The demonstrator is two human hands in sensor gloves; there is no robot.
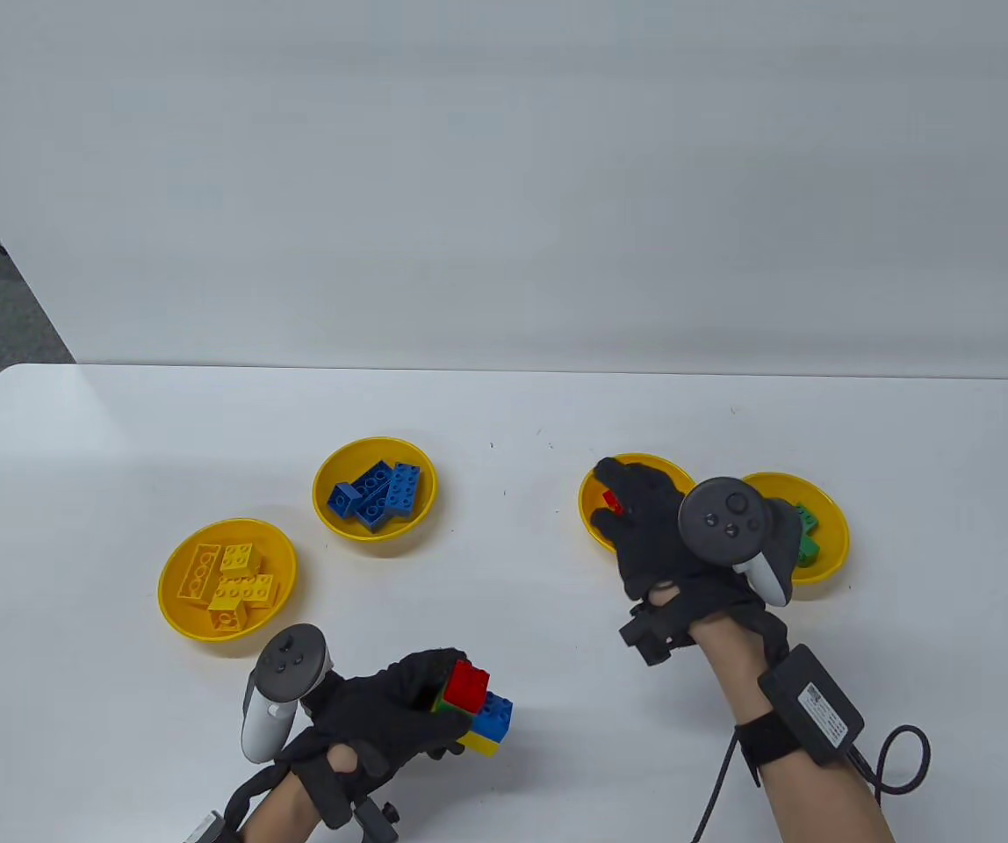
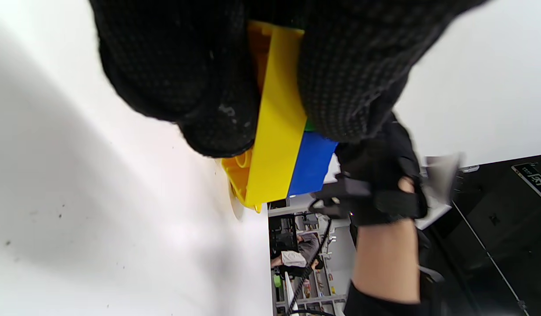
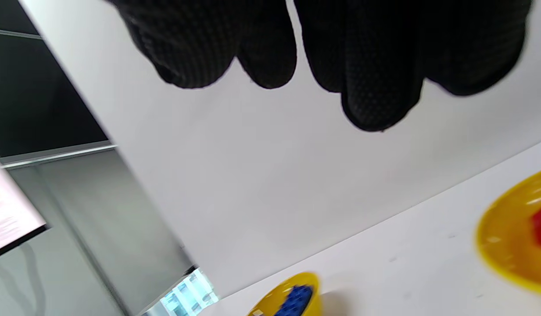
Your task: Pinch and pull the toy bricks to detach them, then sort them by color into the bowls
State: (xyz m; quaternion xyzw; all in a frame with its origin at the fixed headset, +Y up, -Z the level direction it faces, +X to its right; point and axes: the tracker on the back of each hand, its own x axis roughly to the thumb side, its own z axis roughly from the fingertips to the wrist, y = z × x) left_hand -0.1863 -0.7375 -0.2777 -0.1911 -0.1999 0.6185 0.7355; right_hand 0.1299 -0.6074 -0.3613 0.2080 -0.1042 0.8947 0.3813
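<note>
My left hand (image 1: 434, 702) grips a stack of joined bricks (image 1: 478, 707) near the table's front edge: red on top, blue and yellow below, green behind. In the left wrist view my gloved fingers (image 2: 200, 87) wrap the stack's yellow brick (image 2: 277, 131) and blue brick (image 2: 312, 164). My right hand (image 1: 644, 514) hovers over the bowl of red bricks (image 1: 586, 514) with its fingers spread. A red brick (image 1: 612, 502) shows under them. The right wrist view shows straight fingertips (image 3: 375, 87) holding nothing, above the red bowl (image 3: 503, 245).
A bowl of yellow bricks (image 1: 172, 597) sits at the left, a bowl of blue bricks (image 1: 324, 509) behind it. A bowl of green bricks (image 1: 838, 544) lies right of my right hand, partly hidden by its tracker (image 1: 728, 518). A white wall backs the table.
</note>
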